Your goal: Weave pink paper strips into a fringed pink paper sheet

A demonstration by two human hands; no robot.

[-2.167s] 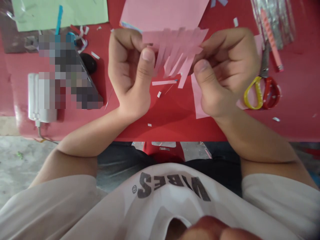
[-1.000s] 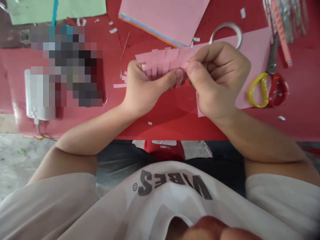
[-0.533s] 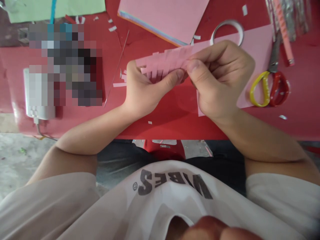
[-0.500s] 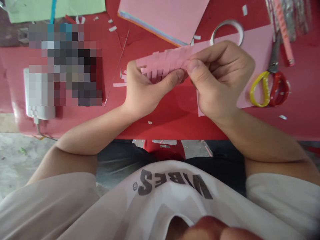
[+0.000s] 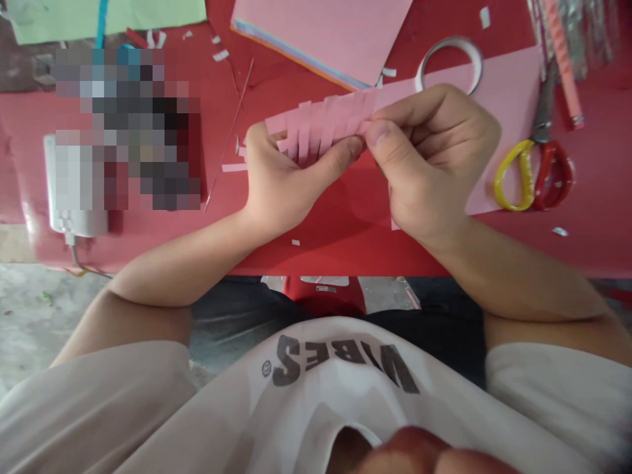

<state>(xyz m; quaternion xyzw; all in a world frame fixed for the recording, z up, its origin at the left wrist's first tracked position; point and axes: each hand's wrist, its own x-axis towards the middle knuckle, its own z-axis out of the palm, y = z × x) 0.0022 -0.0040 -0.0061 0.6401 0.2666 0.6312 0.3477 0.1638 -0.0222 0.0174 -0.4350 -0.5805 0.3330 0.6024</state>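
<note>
Between my hands is a piece of pink paper (image 5: 316,125) cut into a fringe of narrow strips, held above the red table. My left hand (image 5: 286,174) is closed around its left and lower side, thumb stretched along the front toward the right end. With thumb and forefinger, my right hand (image 5: 424,158) pinches the right end of the fringed paper. The fingertips of both hands nearly meet there. Most of my left fingers are hidden behind the paper. Below and behind my right hand lies a flat pink sheet (image 5: 503,112).
Scissors (image 5: 536,164) with yellow and red handles lie at the right, near a white tape roll (image 5: 476,62). A stack of coloured paper (image 5: 320,33) is at the back. A white charger-like box (image 5: 74,197) with a cable stands left. Paper scraps dot the red table (image 5: 336,257).
Almost nothing differs. Both hands keep their hold on the fringed paper, with only a slight shift of the hands and strips.
</note>
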